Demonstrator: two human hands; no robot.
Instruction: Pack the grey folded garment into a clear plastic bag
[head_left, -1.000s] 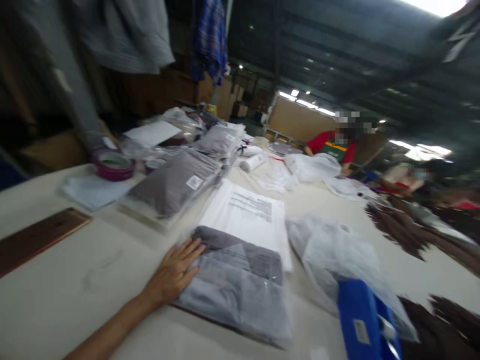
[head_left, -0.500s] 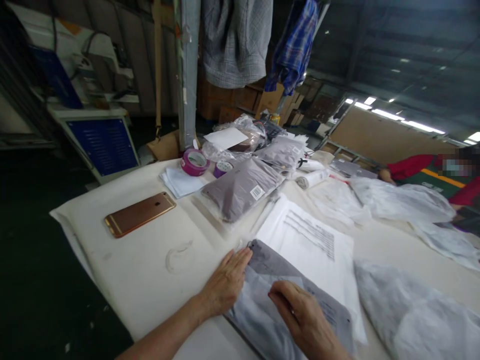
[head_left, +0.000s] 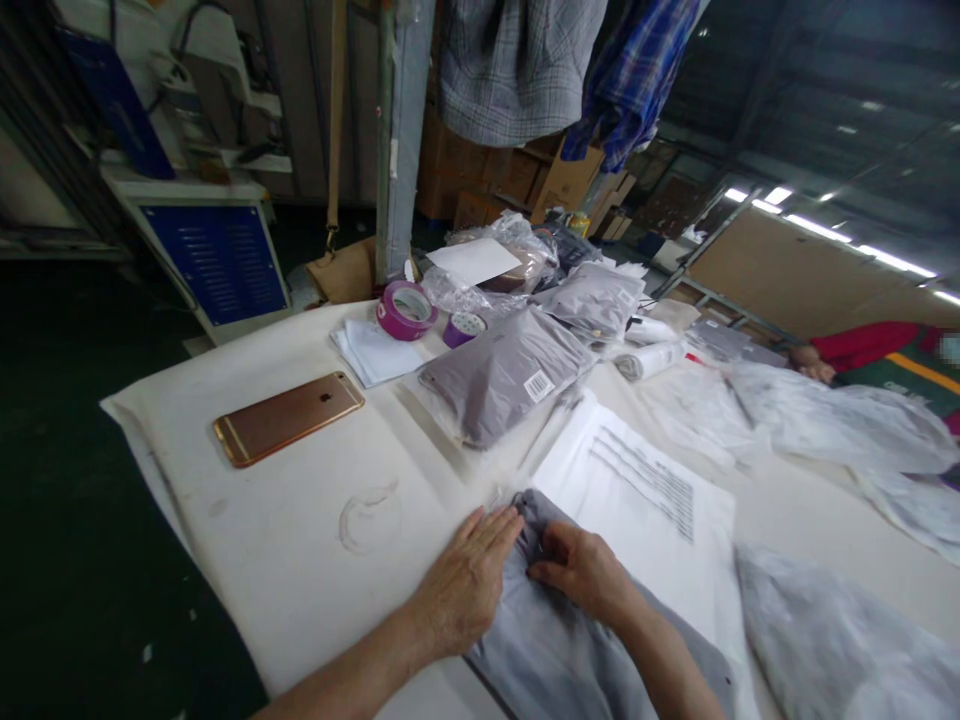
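Observation:
My left hand (head_left: 461, 580) lies flat with fingers stretched out on the near-left edge of a folded grey garment in a clear plastic bag (head_left: 559, 650). Right beside it, my right hand (head_left: 581, 570) has its fingers curled, pinching the bag's top corner over the grey cloth. The bagged garment lies partly on a white printed sheet (head_left: 637, 490) on the white table (head_left: 300, 520).
A rose-gold phone (head_left: 289, 417) lies face down at the table's left. Behind are purple tape rolls (head_left: 406, 309), a bagged grey garment with a barcode (head_left: 506, 372), more packed bags, white plastic bags (head_left: 840, 420) at right, and another person's red sleeve (head_left: 862, 345). Shirts hang overhead.
My right hand has slid up the bag to its top corner next to my left hand. The view has tilted slightly down and left.

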